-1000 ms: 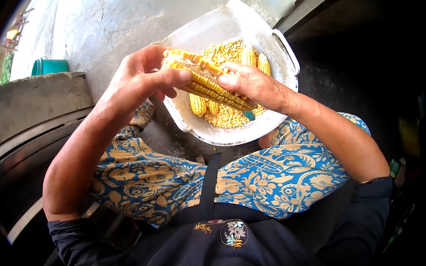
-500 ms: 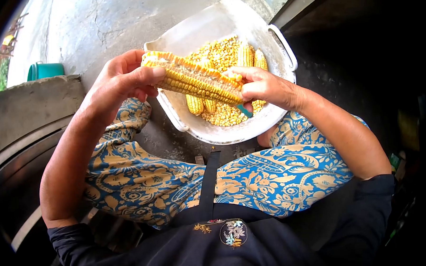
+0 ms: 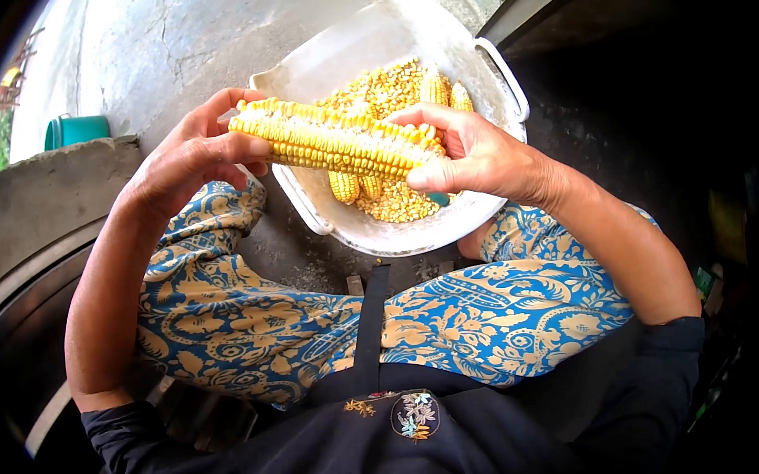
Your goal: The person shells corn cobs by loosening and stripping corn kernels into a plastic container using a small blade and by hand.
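From afar I see the left hand [image 3: 186, 161] and right hand [image 3: 493, 162] both gripping the corn cob [image 3: 329, 144] over the white tub [image 3: 346, 56], and I judge kernels [image 3: 304, 160] could drop outside because its left end seems to overhang the side

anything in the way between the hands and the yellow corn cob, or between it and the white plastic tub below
Nothing visible; the bare left hand and bare right hand hold the long yellow corn cob by its ends, mostly over the white plastic tub.
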The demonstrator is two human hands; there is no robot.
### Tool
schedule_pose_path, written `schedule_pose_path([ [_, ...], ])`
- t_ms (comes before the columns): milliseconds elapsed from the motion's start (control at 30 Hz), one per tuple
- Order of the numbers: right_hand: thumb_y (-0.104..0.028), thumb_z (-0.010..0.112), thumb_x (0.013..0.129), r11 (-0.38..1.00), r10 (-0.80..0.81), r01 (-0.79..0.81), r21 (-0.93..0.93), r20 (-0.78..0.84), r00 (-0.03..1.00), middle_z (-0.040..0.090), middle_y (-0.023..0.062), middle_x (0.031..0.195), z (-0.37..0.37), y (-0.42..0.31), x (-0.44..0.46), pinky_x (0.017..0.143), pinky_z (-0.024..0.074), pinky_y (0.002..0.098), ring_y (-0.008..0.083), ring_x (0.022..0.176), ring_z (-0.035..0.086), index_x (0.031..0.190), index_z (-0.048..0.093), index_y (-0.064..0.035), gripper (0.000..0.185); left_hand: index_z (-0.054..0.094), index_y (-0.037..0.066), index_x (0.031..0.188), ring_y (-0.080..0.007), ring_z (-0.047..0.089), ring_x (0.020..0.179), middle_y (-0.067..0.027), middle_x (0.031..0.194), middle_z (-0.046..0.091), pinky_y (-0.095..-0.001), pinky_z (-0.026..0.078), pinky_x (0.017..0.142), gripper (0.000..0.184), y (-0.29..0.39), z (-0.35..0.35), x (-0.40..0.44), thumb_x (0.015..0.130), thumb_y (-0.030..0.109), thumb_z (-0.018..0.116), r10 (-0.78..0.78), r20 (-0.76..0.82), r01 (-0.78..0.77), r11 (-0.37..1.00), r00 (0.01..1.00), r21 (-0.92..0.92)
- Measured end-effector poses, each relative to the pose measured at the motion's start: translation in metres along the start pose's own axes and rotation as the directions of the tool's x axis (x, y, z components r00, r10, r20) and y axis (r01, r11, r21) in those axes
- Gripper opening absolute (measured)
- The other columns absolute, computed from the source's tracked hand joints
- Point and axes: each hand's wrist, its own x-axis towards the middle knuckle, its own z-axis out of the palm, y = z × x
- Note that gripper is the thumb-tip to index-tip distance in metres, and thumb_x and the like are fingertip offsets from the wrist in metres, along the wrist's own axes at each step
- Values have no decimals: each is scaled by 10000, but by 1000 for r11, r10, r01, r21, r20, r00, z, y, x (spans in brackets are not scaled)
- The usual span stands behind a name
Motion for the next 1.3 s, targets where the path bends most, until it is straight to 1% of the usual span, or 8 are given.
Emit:
schedule_pose_path([
  [167, -362, 688, 811, 968, -75, 47, -245, -106, 992, 600, 126, 1067, 8, -7, -6, 890, 466, 307, 172, 999, 582, 1224, 475, -22, 576, 408, 89, 1201, -109, 612, 767, -52, 939, 603, -209, 515, 598, 751, -7, -2, 8, 627, 342, 821, -73, 144, 73, 997, 987, 5],
  [233, -364, 662, 832, 956, -154, 105, -274, -164, 974, 622, 153, 989, 16, -12, -10, 866, 461, 322, 215, 966, 603, 1139, 526, -8, 489, 427, 94, 1196, -112, 599, 822, -32, 955, 602, -231, 509, 696, 777, -6, -2, 9, 588, 312, 860, -118, 158, 110, 992, 980, 62],
  [333, -359, 607, 871, 919, -260, 189, -345, -172, 950, 631, 138, 894, 23, -11, -13, 775, 487, 313, 198, 870, 628, 1072, 538, -19, 402, 485, 57, 1152, -96, 559, 727, -20, 852, 587, -216, 480, 597, 672, -12, 4, 13, 621, 281, 831, 8, 231, -29, 996, 973, 88],
  [500, -355, 529, 919, 901, -248, 133, -414, -239, 939, 612, 101, 779, 21, -11, -10, 692, 488, 295, 168, 761, 623, 981, 572, -26, 338, 497, 34, 1166, -137, 573, 802, -45, 904, 593, -246, 482, 712, 656, -6, 16, 13, 626, 241, 808, -23, 235, -34, 971, 972, 237],
  [733, -384, 492, 932, 987, -103, 63, -145, -288, 952, 588, 57, 773, 15, -14, -8, 628, 466, 231, 113, 687, 571, 997, 595, -2, 401, 488, 30, 1146, -136, 557, 867, -31, 927, 592, -262, 452, 821, 651, 1, 22, 13, 586, 173, 787, -25, 168, -39, 930, 985, 366],
  [800, -402, 421, 934, 992, 126, -129, -10, -136, 983, 584, 40, 757, 8, -29, -15, 556, 441, 184, 45, 607, 511, 1186, 551, -25, 472, 483, 32, 1153, -138, 557, 873, -31, 932, 590, -260, 450, 825, 659, -4, 18, 15, 582, 152, 789, -28, 175, -36, 934, 984, 355],
  [933, -264, 487, 905, 990, 132, -135, 49, 73, 989, 593, 50, 841, -7, -29, -18, 545, 424, 166, 55, 631, 528, 1324, 434, -8, 494, 472, 34, 1169, -141, 558, 890, -30, 946, 586, -254, 445, 836, 680, -7, 13, 16, 573, 100, 792, -66, 199, 4, 954, 978, 301],
  [1300, -323, 533, 929, 986, 146, -131, 108, -141, 979, 570, 12, 778, 7, -21, -14, 533, 450, 140, 18, 603, 528, 1208, 487, -24, 411, 483, 21, 1157, -155, 560, 893, -45, 937, 590, -264, 448, 839, 688, -3, 17, 14, 557, 162, 789, -42, 141, -10, 937, 989, 348],
])
